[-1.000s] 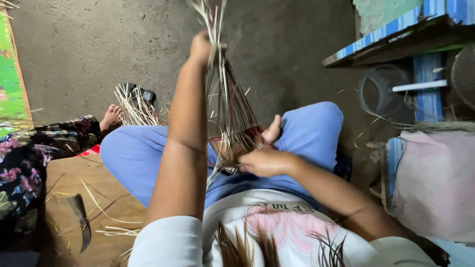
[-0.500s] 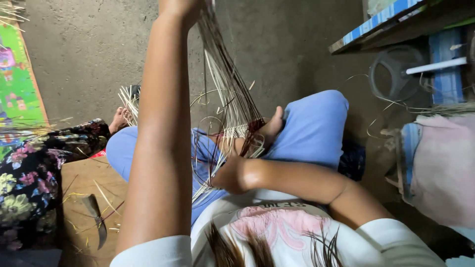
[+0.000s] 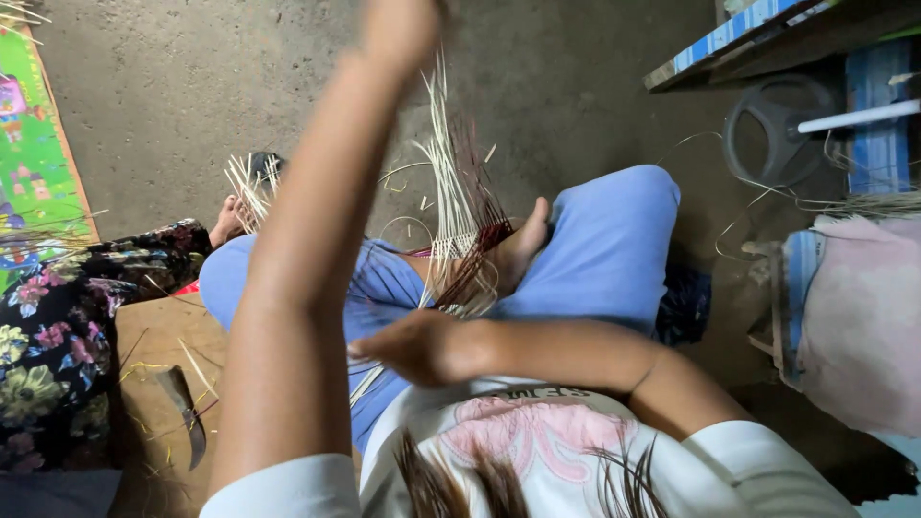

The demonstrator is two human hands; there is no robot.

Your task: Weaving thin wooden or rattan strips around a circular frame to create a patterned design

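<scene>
I sit cross-legged in blue trousers [image 3: 595, 259] on a concrete floor. My left hand [image 3: 398, 27] is raised to the top edge of the view, blurred, closed on the upper ends of long pale and dark red strips [image 3: 451, 173]. The strips fan down to a small woven piece [image 3: 460, 273] resting against my bare foot [image 3: 523, 245]. My right hand [image 3: 413, 347] lies low in my lap just below the woven piece, fingers pointing left and pinched on its lower strips. My white shirt fills the bottom of the view.
Another person in a floral garment [image 3: 58, 326] sits at the left, one foot [image 3: 226, 223] beside a loose bundle of strips [image 3: 251, 187]. A knife [image 3: 184, 412] lies on a wooden board. A green mat [image 3: 29, 163], a grey wheel [image 3: 779, 129], a blue striped bench [image 3: 729, 38] and pink cloth [image 3: 859, 317] surround me.
My left hand has risen higher, pulling the strips up to the top of the view. My right hand has slid lower and leftward in my lap.
</scene>
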